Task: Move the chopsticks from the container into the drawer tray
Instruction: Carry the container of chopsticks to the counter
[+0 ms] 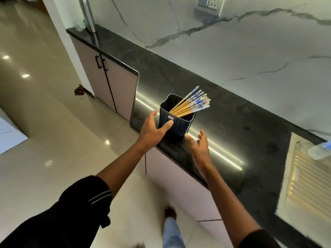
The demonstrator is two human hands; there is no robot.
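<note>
Two hands flank the black container (180, 124) on the dark counter (232, 111). My left hand (153, 129), fingers spread, touches its wall at 8 o'clock. My right hand (199, 146), open and blurred, hovers apart at 5 o'clock. Chopsticks (190, 105) stand inside, leaning toward 2 o'clock. The writing on its small pink label (170, 117) is unreadable.

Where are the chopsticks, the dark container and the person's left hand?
Wooden chopsticks with blue-patterned tops (186, 107): head view, mid-shafts.
Dark ribbed square container (180, 125): head view, front wall.
Left hand (153, 128): head view, back of hand.
</note>
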